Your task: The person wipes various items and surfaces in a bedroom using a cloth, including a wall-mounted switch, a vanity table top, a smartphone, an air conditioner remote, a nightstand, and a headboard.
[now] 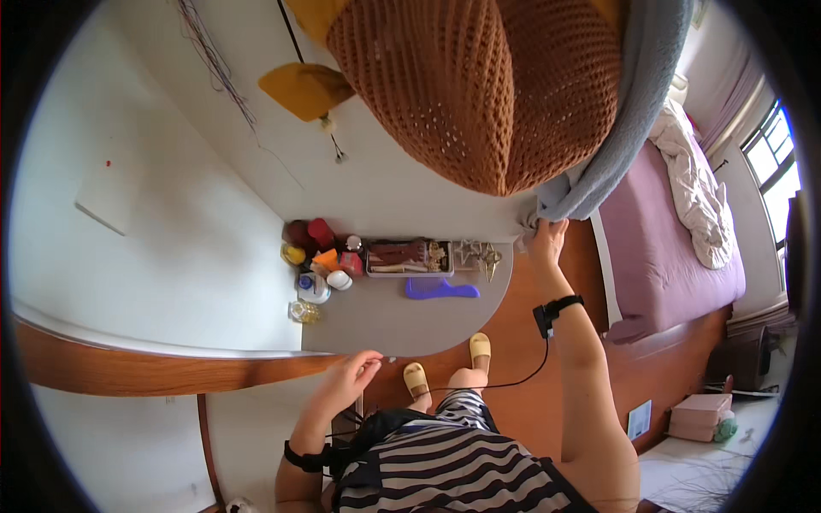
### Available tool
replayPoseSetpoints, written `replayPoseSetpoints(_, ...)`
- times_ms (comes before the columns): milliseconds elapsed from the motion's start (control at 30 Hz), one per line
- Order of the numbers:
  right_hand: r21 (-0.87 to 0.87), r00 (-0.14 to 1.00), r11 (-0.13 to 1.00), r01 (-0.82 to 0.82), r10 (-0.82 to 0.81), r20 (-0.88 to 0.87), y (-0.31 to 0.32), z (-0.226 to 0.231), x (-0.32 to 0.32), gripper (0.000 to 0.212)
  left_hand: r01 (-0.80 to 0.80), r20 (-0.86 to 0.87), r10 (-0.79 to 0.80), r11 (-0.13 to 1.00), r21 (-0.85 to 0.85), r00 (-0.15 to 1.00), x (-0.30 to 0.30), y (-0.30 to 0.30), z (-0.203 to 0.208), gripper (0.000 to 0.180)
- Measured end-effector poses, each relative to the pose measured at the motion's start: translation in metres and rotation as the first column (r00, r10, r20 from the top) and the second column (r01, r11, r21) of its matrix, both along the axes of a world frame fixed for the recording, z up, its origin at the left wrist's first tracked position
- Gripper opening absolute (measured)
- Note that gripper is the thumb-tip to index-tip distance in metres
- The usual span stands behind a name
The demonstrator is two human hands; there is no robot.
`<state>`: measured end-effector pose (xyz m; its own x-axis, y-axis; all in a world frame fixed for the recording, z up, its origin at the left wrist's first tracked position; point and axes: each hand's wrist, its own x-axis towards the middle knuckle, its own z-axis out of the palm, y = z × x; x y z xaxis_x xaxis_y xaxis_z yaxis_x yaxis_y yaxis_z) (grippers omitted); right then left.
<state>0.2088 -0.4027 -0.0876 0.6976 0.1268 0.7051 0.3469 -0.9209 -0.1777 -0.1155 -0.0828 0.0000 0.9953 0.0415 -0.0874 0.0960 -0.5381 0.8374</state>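
My right hand [547, 243] reaches up on the right and grips the lower end of a grey-blue towel [611, 179]. This towel hangs beside a brown open-knit garment [479, 94], which fills the top of the view. A crumpled pale grey bit of cloth [528, 224] shows next to the right fingers. My left hand [352, 378] is low in the middle, by the front edge of a grey rounded shelf [385, 329]. Its fingers are loosely bent and slightly apart, and I see nothing in them.
On the shelf are a purple comb [440, 289], an organizer tray [410, 273], a gold star ornament [489, 261] and several bottles and jars [315, 289]. A bed with a purple sheet [676, 248] stands at right. A black cable [522, 380] runs from my right wrist strap.
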Motion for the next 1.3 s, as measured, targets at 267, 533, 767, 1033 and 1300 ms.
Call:
replayPoseSetpoints(267, 0.184, 0.898, 0.978, -0.096, 0.165, -0.408, -0.016, -0.073, -0.158, 0.039, 0.015, -0.106, -0.011, 0.999, 0.031, 0.994, 0.000, 0.020, 0.001, 0.020)
replayPoseSetpoints(533, -0.048, 0.734, 0.899, -0.435, 0.323, -0.597, 0.147, -0.121, -0.235, 0.030, -0.120, -0.094, 0.119, 0.993, -0.003, 0.988, -0.016, 0.036, -0.004, 0.019)
replayPoseSetpoints(767, -0.078, 0.586, 0.827, -0.556, 0.324, -0.743, 0.275, -0.119, -0.242, 0.026, -0.185, -0.147, 0.183, 0.983, 0.005, 0.972, -0.046, 0.041, -0.020, 0.020)
replayPoseSetpoints(1033, -0.089, 0.569, 0.609, -0.788, 0.664, -0.485, 0.225, -0.130, -0.253, 0.027, -0.134, -0.176, 0.133, 0.991, 0.007, 0.975, -0.027, 0.030, -0.019, 0.021)
replayPoseSetpoints(1300, -0.337, 0.667, 0.576, -0.745, 0.639, -0.382, 0.076, -0.135, -0.218, 0.023, 0.084, -0.190, -0.085, 0.996, -0.011, 0.978, 0.019, -0.002, -0.024, 0.020)
